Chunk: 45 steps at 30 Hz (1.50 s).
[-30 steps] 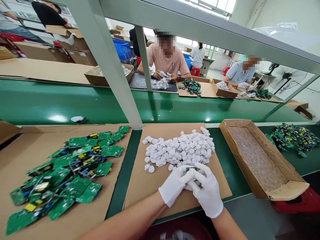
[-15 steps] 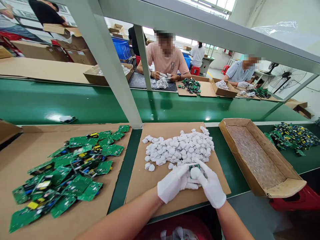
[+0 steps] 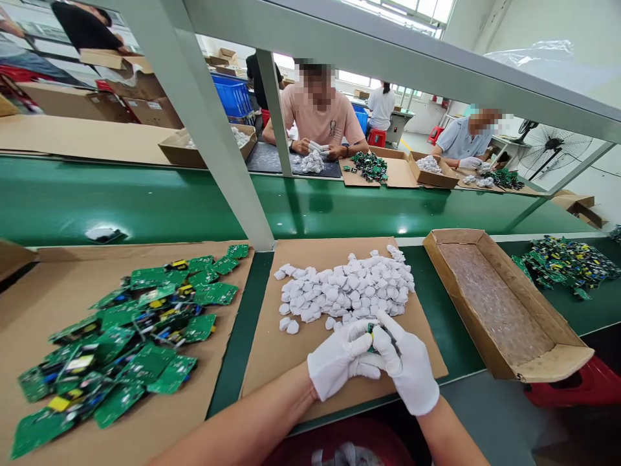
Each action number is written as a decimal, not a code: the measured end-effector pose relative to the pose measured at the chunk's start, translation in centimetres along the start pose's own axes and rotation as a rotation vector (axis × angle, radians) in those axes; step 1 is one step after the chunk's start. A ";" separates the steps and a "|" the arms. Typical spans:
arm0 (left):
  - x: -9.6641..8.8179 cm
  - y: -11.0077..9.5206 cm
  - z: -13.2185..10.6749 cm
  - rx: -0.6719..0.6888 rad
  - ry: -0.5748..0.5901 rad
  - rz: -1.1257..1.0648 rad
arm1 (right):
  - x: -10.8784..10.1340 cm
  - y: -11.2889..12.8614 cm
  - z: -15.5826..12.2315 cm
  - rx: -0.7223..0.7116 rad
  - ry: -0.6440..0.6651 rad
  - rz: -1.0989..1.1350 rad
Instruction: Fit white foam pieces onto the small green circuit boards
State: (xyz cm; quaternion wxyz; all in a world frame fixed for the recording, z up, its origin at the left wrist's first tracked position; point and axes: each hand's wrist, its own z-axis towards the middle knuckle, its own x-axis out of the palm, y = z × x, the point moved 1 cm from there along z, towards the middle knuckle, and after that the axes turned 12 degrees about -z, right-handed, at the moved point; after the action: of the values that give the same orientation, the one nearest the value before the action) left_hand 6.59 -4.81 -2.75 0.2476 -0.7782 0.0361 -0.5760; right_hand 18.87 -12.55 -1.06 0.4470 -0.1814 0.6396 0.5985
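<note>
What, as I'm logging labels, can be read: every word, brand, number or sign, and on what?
None is legible.
Dark print on the pink short-sleeved T-shirt: too small.
White patch on the brown cardboard box, back left: too small.
White marks on the flat green circuit boards: too small.

I see a heap of pieces (image 3: 349,285) on a cardboard sheet (image 3: 272,362). Circuit boards (image 3: 150,357) lie left of the heap, a shallow box (image 3: 555,367) right of it, and a belt (image 3: 339,217) behind it.
</note>
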 end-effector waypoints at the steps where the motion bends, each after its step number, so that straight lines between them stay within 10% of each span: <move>1: 0.0 0.0 0.0 0.002 -0.005 0.002 | -0.2 0.1 0.1 -0.003 0.037 0.052; 19: 0.8 -1.3 -0.3 -0.062 0.044 0.071 | 0.2 -0.3 0.1 0.075 0.048 0.535; 31: 1.0 -0.5 0.4 0.047 -0.131 0.303 | 1.7 -0.2 0.4 0.059 0.106 0.485; 45: 1.0 -0.7 0.2 0.095 -0.002 0.302 | 1.0 -0.2 0.8 0.044 0.143 0.492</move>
State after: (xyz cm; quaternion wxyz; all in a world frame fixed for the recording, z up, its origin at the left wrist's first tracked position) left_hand 6.90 -4.45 -1.59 0.3681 -0.7519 0.1251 -0.5325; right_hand 18.76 -11.53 -1.88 0.2454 -0.0524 0.7074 0.6607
